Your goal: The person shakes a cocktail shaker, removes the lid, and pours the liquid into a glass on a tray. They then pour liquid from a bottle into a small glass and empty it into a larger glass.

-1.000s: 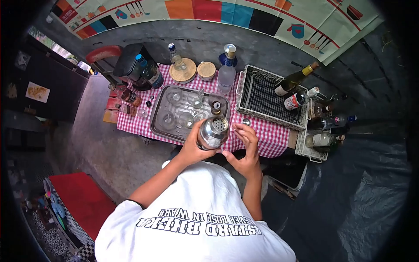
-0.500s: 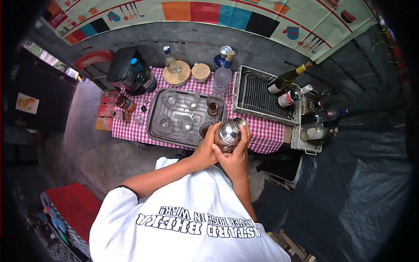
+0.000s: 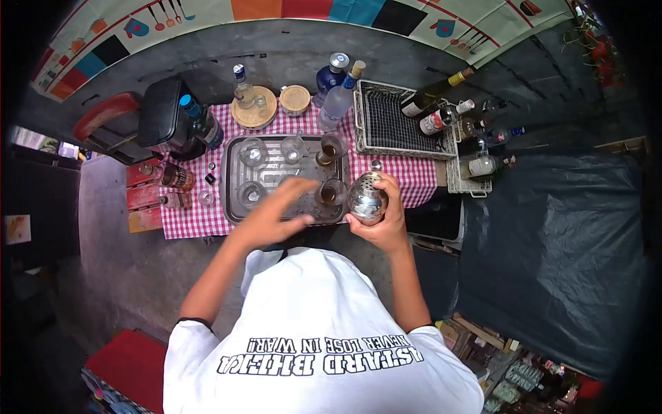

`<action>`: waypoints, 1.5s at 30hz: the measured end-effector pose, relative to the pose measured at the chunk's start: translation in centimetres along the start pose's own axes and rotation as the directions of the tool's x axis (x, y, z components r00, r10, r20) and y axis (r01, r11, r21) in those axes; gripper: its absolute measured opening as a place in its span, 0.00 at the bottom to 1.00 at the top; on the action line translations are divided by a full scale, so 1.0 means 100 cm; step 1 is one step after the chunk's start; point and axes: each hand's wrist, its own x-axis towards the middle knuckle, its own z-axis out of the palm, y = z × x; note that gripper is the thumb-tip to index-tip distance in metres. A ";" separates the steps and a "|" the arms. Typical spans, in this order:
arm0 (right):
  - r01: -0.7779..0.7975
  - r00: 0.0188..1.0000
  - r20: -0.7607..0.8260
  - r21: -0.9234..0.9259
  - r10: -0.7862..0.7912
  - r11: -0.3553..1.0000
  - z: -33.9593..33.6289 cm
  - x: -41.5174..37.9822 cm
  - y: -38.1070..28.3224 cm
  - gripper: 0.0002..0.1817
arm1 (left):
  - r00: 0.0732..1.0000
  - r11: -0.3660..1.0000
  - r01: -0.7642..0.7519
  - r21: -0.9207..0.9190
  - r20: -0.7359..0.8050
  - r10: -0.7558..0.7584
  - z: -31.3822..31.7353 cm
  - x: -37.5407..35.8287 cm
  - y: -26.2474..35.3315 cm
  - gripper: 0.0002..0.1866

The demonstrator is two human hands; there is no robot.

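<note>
My right hand [image 3: 387, 224] gripped the shaker [image 3: 367, 201] beside the tray [image 3: 275, 173].
I curled it round the side, likely for steadiness; my left hand [image 3: 270, 218], spread and empty, hovered at the tray.

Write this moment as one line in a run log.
left hand: blurred, open over tray | right hand: holding metal shaker | tray: two glasses hold dark liquid | nearby: bottles in wire basket

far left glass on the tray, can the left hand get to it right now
Probably yes: the left hand looks empty over the tray, and nothing seems to block that glass, though the near left glass stands close beside the way.
</note>
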 end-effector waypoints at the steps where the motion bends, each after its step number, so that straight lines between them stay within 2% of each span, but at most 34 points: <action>1: -0.029 0.997 0.063 -0.046 0.032 0.999 0.000 -0.003 0.003 0.43 | 0.996 0.997 0.070 0.040 -0.061 -0.067 -0.015 -0.009 -0.012 0.32; 2: -0.053 0.990 0.125 -0.091 0.064 0.994 0.001 -0.004 0.004 0.43 | 0.983 0.987 0.141 0.079 -0.126 -0.130 -0.028 -0.017 -0.028 0.30; 3: -0.130 0.980 0.139 -0.079 0.140 0.988 0.004 -0.007 0.002 0.41 | 0.967 0.969 0.200 0.143 -0.190 -0.171 -0.037 -0.026 -0.054 0.29; 4: -0.141 0.979 0.134 -0.082 0.151 0.987 0.006 -0.008 0.003 0.41 | 0.945 0.944 0.262 0.200 -0.253 -0.208 -0.042 -0.036 -0.082 0.28; 5: -0.159 0.967 0.183 -0.106 0.176 0.982 0.007 -0.008 0.006 0.41 | 0.923 0.933 0.296 0.206 -0.313 -0.224 -0.045 -0.044 -0.101 0.26; 6: -0.177 0.951 0.232 -0.133 0.204 0.975 0.008 -0.009 0.008 0.41 | 0.927 0.935 0.294 0.198 -0.297 -0.229 -0.044 -0.053 -0.119 0.26; 8: -0.240 0.928 0.247 -0.169 0.277 0.956 0.009 -0.012 0.011 0.41 | 0.814 0.904 0.417 0.099 -0.484 -0.322 -0.037 -0.067 -0.153 0.23; 9: -0.269 0.904 0.287 -0.195 0.317 0.943 0.009 -0.012 0.016 0.40 | 0.817 0.907 0.410 0.096 -0.481 -0.319 -0.032 -0.073 -0.172 0.23; 11: -0.305 0.869 0.334 -0.221 0.366 0.926 0.011 -0.014 0.028 0.40 | 0.745 0.855 0.497 0.148 -0.577 -0.334 -0.019 -0.090 -0.202 0.22; 16: -0.328 0.806 0.412 -0.285 0.424 0.901 0.009 -0.013 0.046 0.42 | 0.724 0.800 0.569 0.189 -0.576 -0.379 -0.007 -0.109 -0.230 0.23; 18: -0.362 0.725 0.488 -0.332 0.487 0.871 0.007 -0.010 0.049 0.44 | 0.722 0.799 0.574 0.180 -0.572 -0.390 -0.007 -0.110 -0.241 0.23; 21: -0.301 0.714 0.531 -0.356 0.456 0.885 0.008 -0.009 0.057 0.44 | 0.741 0.758 0.594 0.271 -0.551 -0.384 -0.005 -0.108 -0.246 0.25; 24: -0.294 0.680 0.561 -0.380 0.471 0.877 0.009 -0.010 0.065 0.45 | 0.748 0.750 0.603 0.272 -0.520 -0.412 -0.004 -0.104 -0.238 0.25; 26: -0.275 0.693 0.556 -0.384 0.459 0.881 0.010 -0.008 0.066 0.45 | 0.750 0.742 0.602 0.294 -0.526 -0.401 -0.005 -0.102 -0.239 0.26; 28: -0.290 0.655 0.579 -0.401 0.486 0.869 0.009 -0.006 0.066 0.45 | 0.748 0.735 0.600 0.315 -0.547 -0.376 -0.003 -0.102 -0.249 0.28; 32: -0.297 0.658 0.568 -0.408 0.494 0.863 0.007 -0.002 0.063 0.46 | 0.789 0.717 0.565 0.409 -0.523 -0.323 0.000 -0.103 -0.261 0.30; 37: -0.250 0.664 0.579 -0.426 0.474 0.870 0.009 -0.003 0.068 0.46 | 0.808 0.603 0.580 0.548 -0.480 -0.341 0.009 -0.102 -0.261 0.38; 45: -0.252 0.668 0.569 -0.432 0.479 0.866 0.010 0.001 0.062 0.45 | 0.806 0.593 0.583 0.556 -0.486 -0.337 0.013 -0.106 -0.261 0.41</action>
